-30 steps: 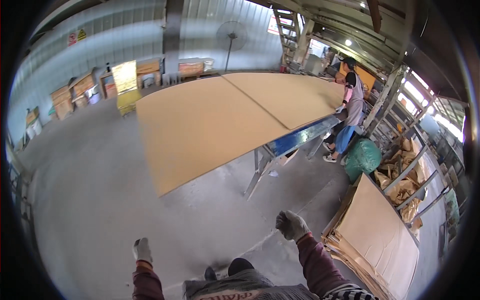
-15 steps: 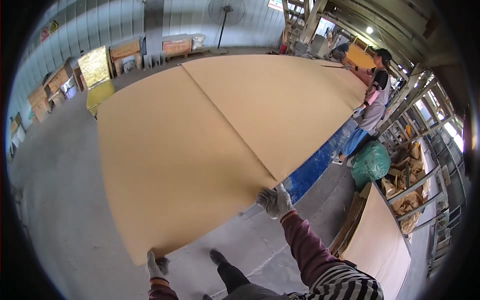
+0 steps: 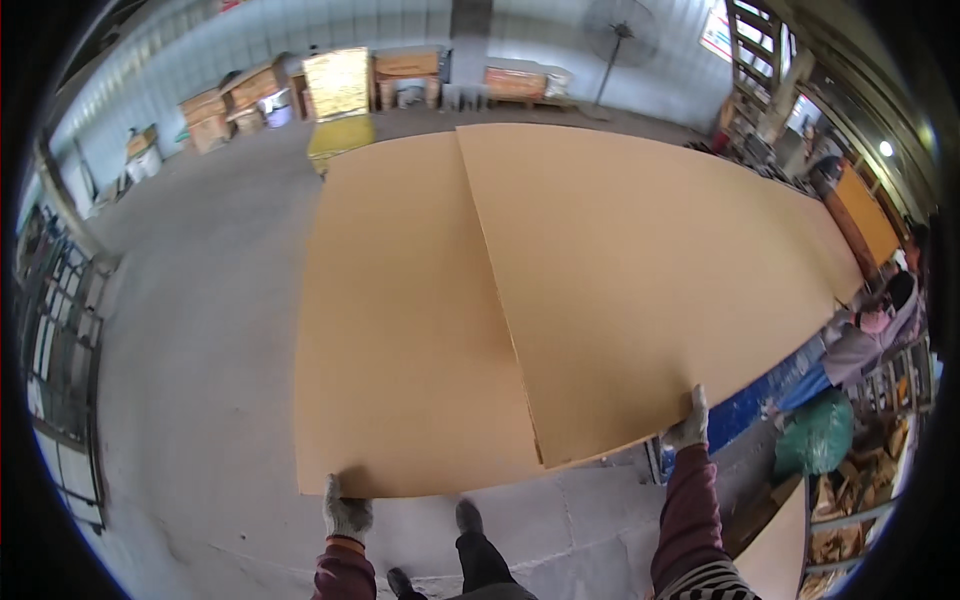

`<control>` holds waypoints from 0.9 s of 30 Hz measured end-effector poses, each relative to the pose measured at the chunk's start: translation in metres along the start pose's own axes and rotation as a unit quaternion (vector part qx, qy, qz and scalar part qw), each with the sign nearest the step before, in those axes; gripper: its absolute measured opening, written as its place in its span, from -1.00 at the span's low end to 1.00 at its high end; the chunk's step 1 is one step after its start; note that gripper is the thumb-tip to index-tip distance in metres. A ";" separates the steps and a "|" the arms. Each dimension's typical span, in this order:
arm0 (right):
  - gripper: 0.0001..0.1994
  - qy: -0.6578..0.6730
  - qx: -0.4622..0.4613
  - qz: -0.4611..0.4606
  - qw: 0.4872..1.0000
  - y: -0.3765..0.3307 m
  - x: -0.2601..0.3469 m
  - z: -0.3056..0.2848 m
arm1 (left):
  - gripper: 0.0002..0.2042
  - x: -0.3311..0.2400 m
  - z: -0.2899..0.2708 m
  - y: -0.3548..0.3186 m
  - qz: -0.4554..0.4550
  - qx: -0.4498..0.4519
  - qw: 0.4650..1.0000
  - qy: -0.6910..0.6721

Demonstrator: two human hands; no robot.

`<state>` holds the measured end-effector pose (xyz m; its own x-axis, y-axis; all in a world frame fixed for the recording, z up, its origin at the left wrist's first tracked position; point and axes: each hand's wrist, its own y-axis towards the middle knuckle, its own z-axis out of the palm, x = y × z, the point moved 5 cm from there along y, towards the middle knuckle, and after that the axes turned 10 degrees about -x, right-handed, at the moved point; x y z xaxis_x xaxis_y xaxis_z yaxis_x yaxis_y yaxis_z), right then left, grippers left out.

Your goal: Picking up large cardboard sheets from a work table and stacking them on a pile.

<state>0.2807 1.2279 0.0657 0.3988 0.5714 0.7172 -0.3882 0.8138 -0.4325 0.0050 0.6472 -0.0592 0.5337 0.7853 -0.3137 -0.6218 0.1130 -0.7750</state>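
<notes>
"Both gripping?"

"Yes: left hand (image 3: 348, 512) clasps the lower brown sheet (image 3: 400, 320) by its near left corner; right hand (image 3: 690, 428) clasps the overlapping upper sheet (image 3: 640, 280) beside the blue surface's (image 3: 748, 402) near left corner."

"Anything around?"

"Green sack (image 3: 815, 436) off the surface's near edge, co-worker (image 3: 875, 335) beyond, fan (image 3: 622, 32) by the far wall (image 3: 410, 25)."

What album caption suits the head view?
Near edges in hand: gloved left hand on the left tan sheet, gloved right hand on the right tan sheet.
</notes>
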 end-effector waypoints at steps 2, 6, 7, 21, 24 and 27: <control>-0.53 -0.084 0.022 0.008 0.996 -0.010 -0.022 0.005 | -0.67 -0.009 0.012 -0.021 0.009 0.028 0.999 0.013; -0.63 -0.138 0.026 0.056 0.989 -0.038 -0.066 0.040 | -0.64 -0.016 0.014 -0.034 0.001 0.055 0.998 0.000; -0.67 -0.129 0.028 0.071 0.989 -0.045 -0.076 0.049 | -0.61 -0.014 0.020 -0.037 -0.002 0.077 0.997 0.005; -0.72 -0.372 0.204 0.255 0.869 -0.246 -0.260 0.186 | -0.58 -0.026 0.073 -0.081 0.081 0.137 0.986 0.051; -0.71 -0.274 0.249 0.337 0.866 -0.224 -0.226 0.145 | -0.78 -0.028 0.092 -0.090 0.050 0.057 0.990 0.118; -0.33 0.047 0.035 0.178 0.982 -0.162 -0.101 0.117 | -0.76 -0.105 0.019 -0.035 0.326 0.069 0.901 0.279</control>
<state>0.2066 1.0255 0.1270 0.3003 0.8288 0.4720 -0.5722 0.5525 -0.6061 -0.0398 0.5720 0.0113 0.2104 0.2894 -0.9338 -0.9521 -0.1560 -0.2628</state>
